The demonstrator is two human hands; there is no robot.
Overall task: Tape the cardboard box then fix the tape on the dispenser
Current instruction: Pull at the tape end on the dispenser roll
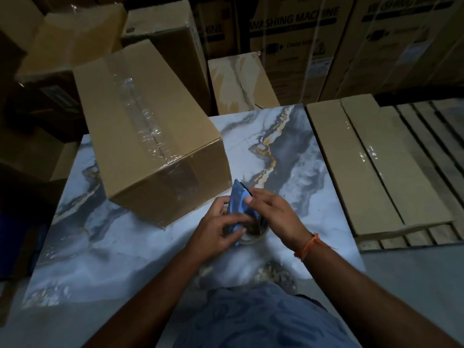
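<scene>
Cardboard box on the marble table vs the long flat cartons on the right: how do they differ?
The cardboard box is tall and blocky; the flat cartons are long and thin. The cardboard box sits on the marble table, skewed to its edges; the flat cartons lie side by side on a slatted pallet. The box has wrinkled clear tape along its top seam; the cartons show only a small shiny patch. Both are plain brown cardboard.

You stand in a storeroom or warehouse: stacked cartons crowd the dim back, tall boxes printed "WASHING MACHINE" line the wall, flat packed boxes rest on a wooden pallet, and a marble-patterned table serves as packing surface.
</scene>
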